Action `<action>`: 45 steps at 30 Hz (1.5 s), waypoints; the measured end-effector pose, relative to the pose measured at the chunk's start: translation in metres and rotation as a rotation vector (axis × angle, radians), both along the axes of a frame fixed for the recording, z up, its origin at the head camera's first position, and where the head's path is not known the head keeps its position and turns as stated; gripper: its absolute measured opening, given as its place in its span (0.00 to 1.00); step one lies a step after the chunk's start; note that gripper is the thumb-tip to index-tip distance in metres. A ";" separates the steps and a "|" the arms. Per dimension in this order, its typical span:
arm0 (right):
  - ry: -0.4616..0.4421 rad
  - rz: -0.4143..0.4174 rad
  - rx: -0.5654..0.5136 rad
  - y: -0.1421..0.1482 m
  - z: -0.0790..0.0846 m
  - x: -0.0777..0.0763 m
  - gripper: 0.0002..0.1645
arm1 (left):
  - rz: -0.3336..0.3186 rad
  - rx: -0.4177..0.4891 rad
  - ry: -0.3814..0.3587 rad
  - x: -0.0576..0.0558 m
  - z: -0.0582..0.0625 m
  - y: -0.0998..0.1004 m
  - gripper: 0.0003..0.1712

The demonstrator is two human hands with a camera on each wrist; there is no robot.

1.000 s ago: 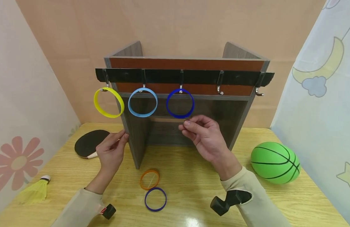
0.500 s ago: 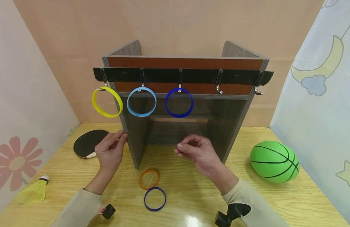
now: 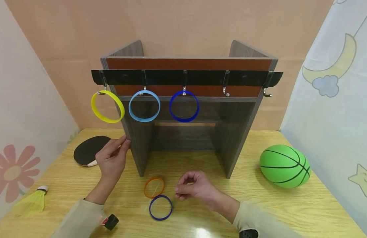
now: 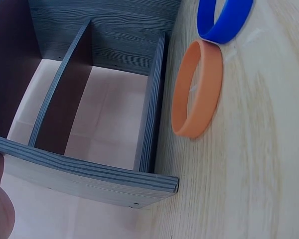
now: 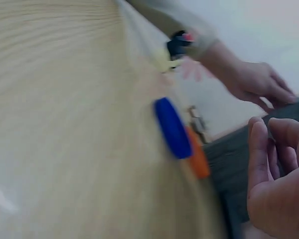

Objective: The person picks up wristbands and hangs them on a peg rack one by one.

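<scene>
Table (image 3: 198,221) — shelf (image 3: 207,112), rings (image 4: 209,89), ball (image 3: 285,166), paddle (image 3: 89,150), shuttlecock (image 3: 33,201)

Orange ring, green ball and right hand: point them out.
Orange ring (image 4: 210,89): left wrist view, on the outside of its band.
Green ball (image 3: 282,161): head view, near the middle of its visible side.
Right hand (image 3: 198,190): head view, on the middle of the hand.

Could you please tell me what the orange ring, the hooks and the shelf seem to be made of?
Orange ring: matte, probably silicone or rubber; smooth, even band.
Hooks: shiny, likely metal; silvery glints.
Shelf: fairly matte, perhaps laminated board; grey streaked grain.
</scene>
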State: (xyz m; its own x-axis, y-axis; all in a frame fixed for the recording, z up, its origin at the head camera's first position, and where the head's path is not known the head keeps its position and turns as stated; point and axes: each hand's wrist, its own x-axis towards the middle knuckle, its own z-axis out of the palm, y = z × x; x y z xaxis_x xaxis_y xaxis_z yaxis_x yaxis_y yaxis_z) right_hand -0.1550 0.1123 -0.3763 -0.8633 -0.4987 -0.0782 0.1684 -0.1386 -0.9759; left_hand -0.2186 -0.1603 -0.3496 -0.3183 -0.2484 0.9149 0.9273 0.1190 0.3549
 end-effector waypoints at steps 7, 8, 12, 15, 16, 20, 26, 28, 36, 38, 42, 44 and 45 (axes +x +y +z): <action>-0.020 0.055 0.096 -0.003 -0.023 0.010 0.14 | -0.014 0.019 0.015 -0.001 -0.001 0.002 0.09; -0.015 0.058 0.109 -0.003 -0.025 0.011 0.14 | -0.010 0.014 0.018 0.000 0.001 0.002 0.09; 0.008 0.048 0.142 -0.003 -0.031 0.012 0.12 | -0.009 0.016 0.023 0.000 0.002 0.003 0.09; 0.021 0.039 0.174 -0.004 -0.033 0.012 0.11 | -0.010 0.025 0.013 -0.004 -0.003 0.000 0.09; 0.025 0.034 0.185 -0.005 -0.034 0.011 0.11 | -0.011 0.026 0.008 -0.004 -0.003 0.000 0.09; 0.070 0.017 0.239 -0.009 -0.035 0.011 0.10 | -0.009 0.025 -0.003 -0.004 -0.005 -0.001 0.09; 0.120 0.012 0.300 -0.019 -0.033 0.010 0.07 | -0.010 0.037 -0.009 -0.004 -0.006 -0.002 0.09; 0.114 0.001 0.322 -0.022 -0.032 0.010 0.06 | -0.018 0.042 -0.009 -0.004 -0.006 -0.002 0.09; 0.128 -0.040 0.375 -0.028 -0.034 0.010 0.07 | -0.040 0.037 0.003 0.004 0.003 0.003 0.09; 0.128 -0.048 0.381 -0.028 -0.035 0.010 0.08 | -0.034 0.032 0.003 0.006 0.005 0.005 0.09; 0.141 -0.060 0.400 -0.030 -0.035 0.010 0.08 | -0.014 0.028 0.000 0.002 0.002 0.003 0.09; 0.152 -0.063 0.409 -0.030 -0.035 0.010 0.09 | -0.007 0.030 -0.002 -0.001 -0.002 0.001 0.09; 0.156 -0.063 0.415 -0.031 -0.035 0.010 0.09 | -0.006 0.031 -0.002 -0.003 -0.004 0.000 0.09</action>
State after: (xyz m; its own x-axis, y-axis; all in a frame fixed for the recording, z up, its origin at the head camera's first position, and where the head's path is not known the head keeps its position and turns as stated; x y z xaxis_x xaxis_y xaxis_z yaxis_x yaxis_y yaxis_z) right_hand -0.1445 0.0816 -0.4116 -0.9084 -0.3983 -0.1271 0.0189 0.2647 -0.9641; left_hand -0.2215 -0.1603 -0.3533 -0.3217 -0.2747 0.9061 0.9273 0.1020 0.3601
